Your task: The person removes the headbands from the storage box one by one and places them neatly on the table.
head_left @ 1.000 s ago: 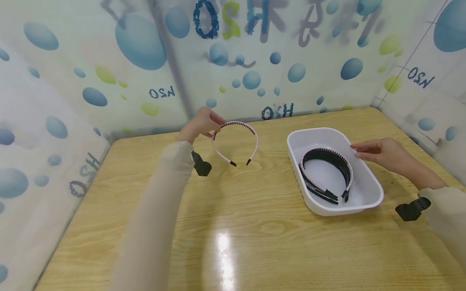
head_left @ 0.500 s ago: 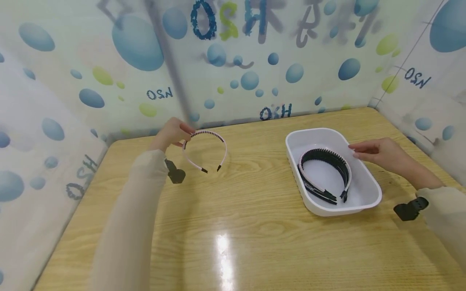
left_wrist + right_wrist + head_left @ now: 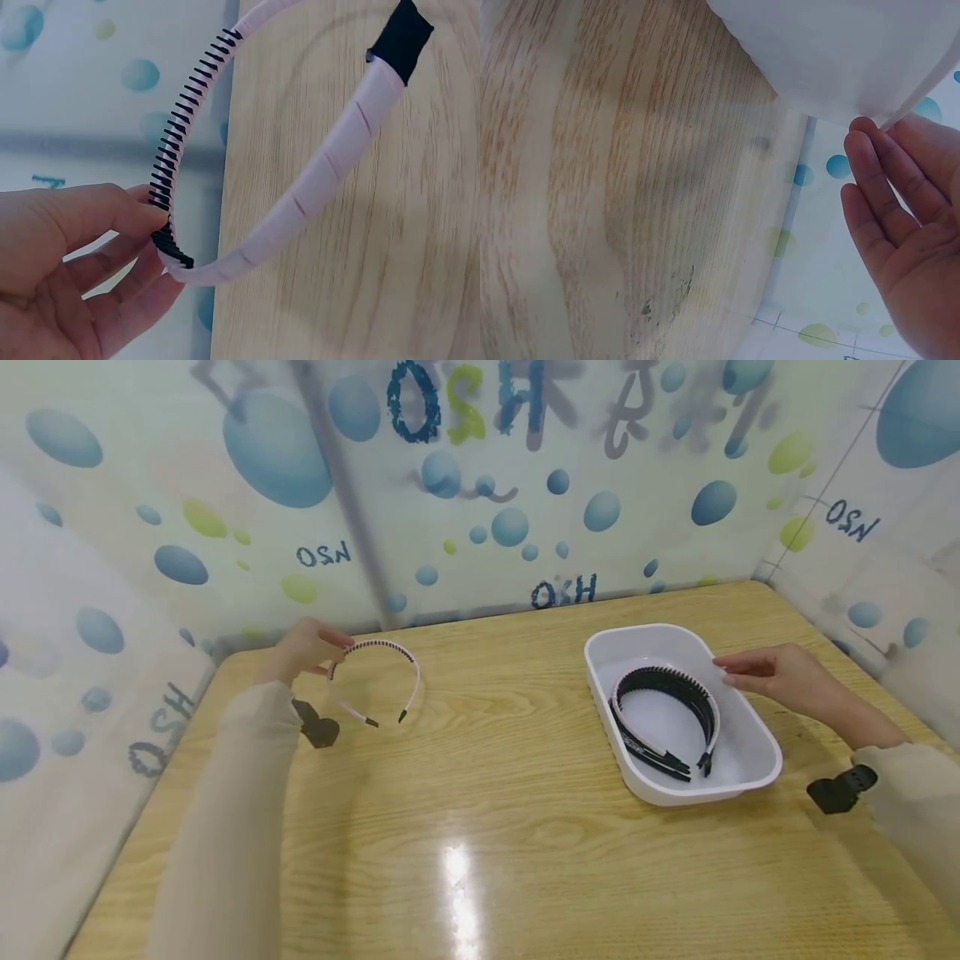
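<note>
My left hand (image 3: 303, 652) is at the far left of the table, pinching a pale pink headband (image 3: 417, 681) by one side of its arch. In the left wrist view, the thumb presses on black comb teeth along the band (image 3: 315, 184), and a black tip shows at its end. The headband's two ends point down toward the table. At the right, my right hand (image 3: 787, 681) pinches the far-right rim of a white plastic basin (image 3: 750, 752). Several headbands (image 3: 667, 679), pink and black with teeth, lie nested inside the basin.
The wooden table (image 3: 525, 860) runs back to a wall sheet (image 3: 480, 568) printed with blue and green dots, which also covers both sides. Small dark scuffs (image 3: 646, 308) mark the tabletop near the right hand.
My left hand has carried the pink headband leftward and slightly nearer across the table. My right hand and the basin have stayed in place; the view has shifted slightly.
</note>
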The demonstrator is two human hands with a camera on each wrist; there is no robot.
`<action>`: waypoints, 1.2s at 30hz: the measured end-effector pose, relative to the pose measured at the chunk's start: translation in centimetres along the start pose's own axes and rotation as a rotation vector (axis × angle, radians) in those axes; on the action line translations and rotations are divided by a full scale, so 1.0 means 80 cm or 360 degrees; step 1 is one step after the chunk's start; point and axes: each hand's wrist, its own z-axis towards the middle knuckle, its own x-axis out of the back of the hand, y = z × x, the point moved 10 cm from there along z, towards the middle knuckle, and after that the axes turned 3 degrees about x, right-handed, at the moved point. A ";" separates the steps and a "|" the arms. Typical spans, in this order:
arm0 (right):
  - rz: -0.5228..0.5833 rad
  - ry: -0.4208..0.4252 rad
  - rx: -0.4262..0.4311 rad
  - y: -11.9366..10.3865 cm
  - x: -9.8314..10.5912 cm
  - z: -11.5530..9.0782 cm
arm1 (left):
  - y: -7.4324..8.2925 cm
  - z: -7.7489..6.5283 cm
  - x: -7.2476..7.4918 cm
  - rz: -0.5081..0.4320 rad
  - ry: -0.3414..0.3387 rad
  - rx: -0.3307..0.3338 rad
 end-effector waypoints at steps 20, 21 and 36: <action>-0.0001 -0.0011 -0.0001 -0.001 0.000 0.003 | -0.065 0.006 0.015 -0.0030 -0.0093 0.0068; -0.0004 -0.0010 -0.0001 -0.001 0.000 0.003 | -0.066 0.007 0.015 -0.0042 -0.0094 0.0067; -0.0005 -0.0025 -0.0036 0.000 -0.001 0.005 | -0.085 0.022 0.007 -0.0133 -0.0117 0.0030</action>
